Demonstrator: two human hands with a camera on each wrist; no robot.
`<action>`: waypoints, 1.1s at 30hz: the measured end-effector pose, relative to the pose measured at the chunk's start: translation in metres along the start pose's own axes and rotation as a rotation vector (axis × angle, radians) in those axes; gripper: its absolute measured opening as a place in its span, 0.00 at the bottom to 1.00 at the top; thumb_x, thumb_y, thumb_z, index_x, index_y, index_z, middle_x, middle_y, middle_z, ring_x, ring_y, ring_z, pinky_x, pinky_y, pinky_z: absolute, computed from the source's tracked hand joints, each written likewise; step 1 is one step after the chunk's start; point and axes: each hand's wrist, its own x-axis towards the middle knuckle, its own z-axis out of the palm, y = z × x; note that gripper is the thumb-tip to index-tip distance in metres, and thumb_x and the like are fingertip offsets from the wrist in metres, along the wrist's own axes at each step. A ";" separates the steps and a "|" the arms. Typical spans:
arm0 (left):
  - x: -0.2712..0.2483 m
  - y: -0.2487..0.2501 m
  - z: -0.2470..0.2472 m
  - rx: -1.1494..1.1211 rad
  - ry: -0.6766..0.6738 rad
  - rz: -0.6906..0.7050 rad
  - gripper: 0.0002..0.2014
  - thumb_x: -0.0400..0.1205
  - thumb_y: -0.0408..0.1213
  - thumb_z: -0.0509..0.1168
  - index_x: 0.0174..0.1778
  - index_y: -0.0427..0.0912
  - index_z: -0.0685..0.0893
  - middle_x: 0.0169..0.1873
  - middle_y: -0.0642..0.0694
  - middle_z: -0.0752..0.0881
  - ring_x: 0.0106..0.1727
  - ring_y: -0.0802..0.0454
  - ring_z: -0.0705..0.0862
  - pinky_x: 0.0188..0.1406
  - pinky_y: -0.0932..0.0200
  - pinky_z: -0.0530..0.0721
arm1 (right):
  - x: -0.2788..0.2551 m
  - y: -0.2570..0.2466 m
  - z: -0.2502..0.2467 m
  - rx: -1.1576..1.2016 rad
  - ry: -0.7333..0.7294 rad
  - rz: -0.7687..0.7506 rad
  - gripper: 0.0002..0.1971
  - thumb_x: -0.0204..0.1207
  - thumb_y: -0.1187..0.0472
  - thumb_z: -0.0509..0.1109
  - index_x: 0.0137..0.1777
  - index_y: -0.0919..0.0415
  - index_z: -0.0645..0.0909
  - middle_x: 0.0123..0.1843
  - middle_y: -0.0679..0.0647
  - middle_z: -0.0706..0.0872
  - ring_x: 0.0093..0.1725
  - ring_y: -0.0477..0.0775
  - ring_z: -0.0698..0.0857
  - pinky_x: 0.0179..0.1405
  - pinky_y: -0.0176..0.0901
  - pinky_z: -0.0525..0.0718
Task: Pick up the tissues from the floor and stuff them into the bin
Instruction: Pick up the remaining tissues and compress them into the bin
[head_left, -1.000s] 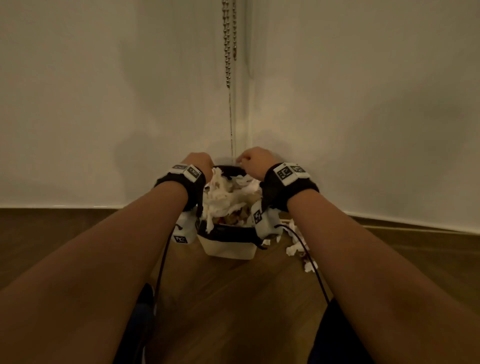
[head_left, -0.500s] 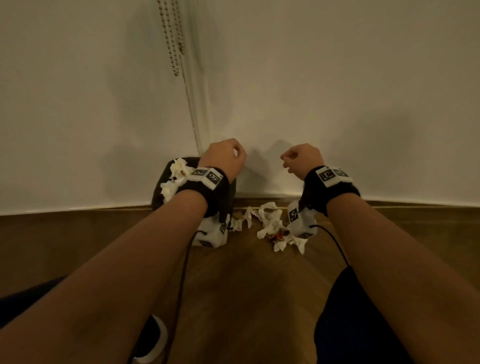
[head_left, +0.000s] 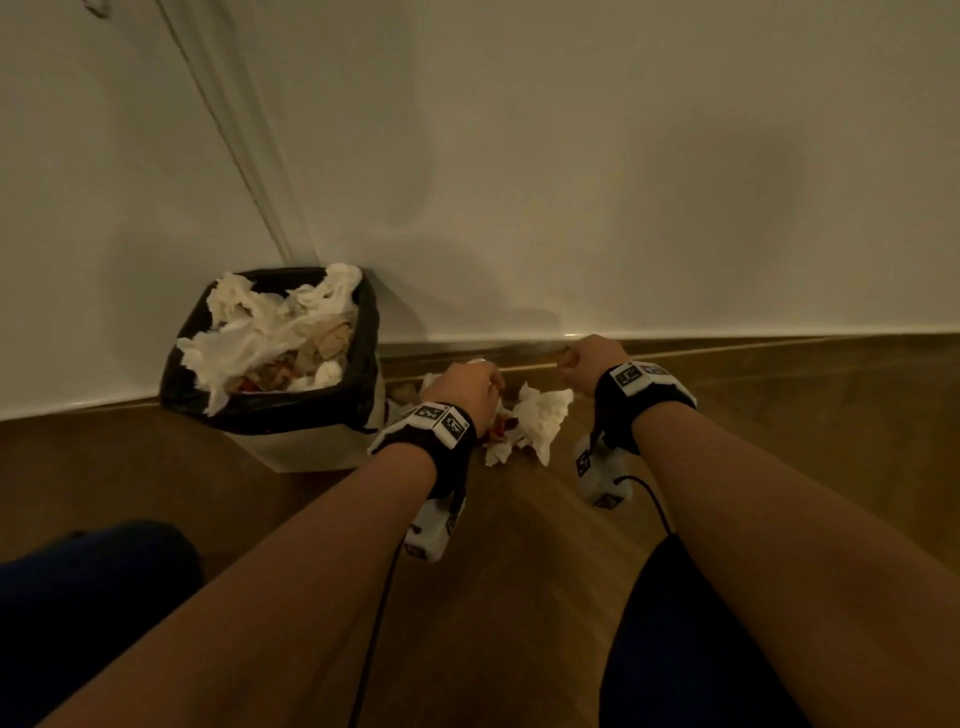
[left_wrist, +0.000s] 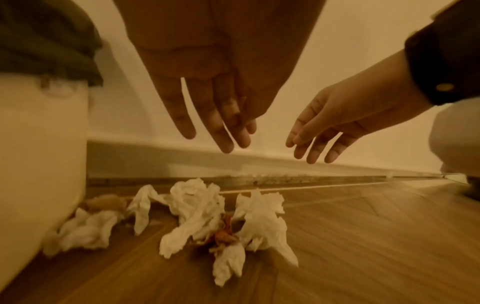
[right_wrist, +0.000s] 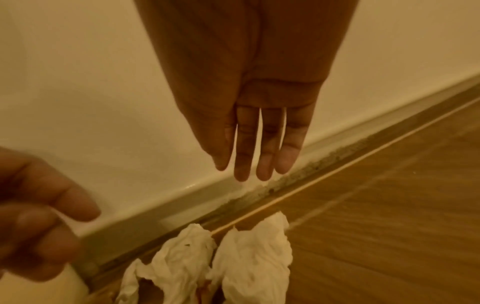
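Two grips hover spread and empty: your left hand sits right above the tissues on the floor, your right hand just beside and higher; the bin stands left of both, already heaped.

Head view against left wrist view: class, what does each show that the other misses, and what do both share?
Only the head view shows the white tissues heaped inside the black-lined bin. Only the left wrist view shows both hands' straight, empty fingers above the floor and a crumpled tissue against the bin's base. Both show the pile of crumpled white tissues on the wooden floor.
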 end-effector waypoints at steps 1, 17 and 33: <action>0.005 -0.003 0.008 0.000 -0.013 -0.008 0.12 0.83 0.36 0.55 0.55 0.49 0.83 0.58 0.44 0.83 0.56 0.45 0.83 0.54 0.56 0.80 | 0.004 0.004 0.004 -0.021 -0.021 0.006 0.12 0.78 0.62 0.65 0.52 0.68 0.86 0.54 0.62 0.88 0.53 0.59 0.85 0.47 0.45 0.81; 0.047 -0.072 0.097 0.173 -0.325 -0.144 0.30 0.79 0.30 0.54 0.76 0.62 0.66 0.80 0.47 0.57 0.79 0.36 0.53 0.77 0.39 0.60 | 0.041 0.009 0.082 -0.274 -0.474 -0.077 0.29 0.77 0.51 0.65 0.78 0.47 0.66 0.82 0.57 0.60 0.79 0.65 0.63 0.74 0.61 0.69; 0.039 -0.077 0.073 -0.333 -0.036 -0.206 0.18 0.79 0.31 0.67 0.65 0.43 0.79 0.59 0.39 0.84 0.58 0.46 0.82 0.51 0.61 0.76 | 0.032 0.003 0.038 0.141 -0.050 0.064 0.27 0.71 0.62 0.75 0.71 0.57 0.74 0.70 0.58 0.78 0.68 0.60 0.78 0.64 0.48 0.78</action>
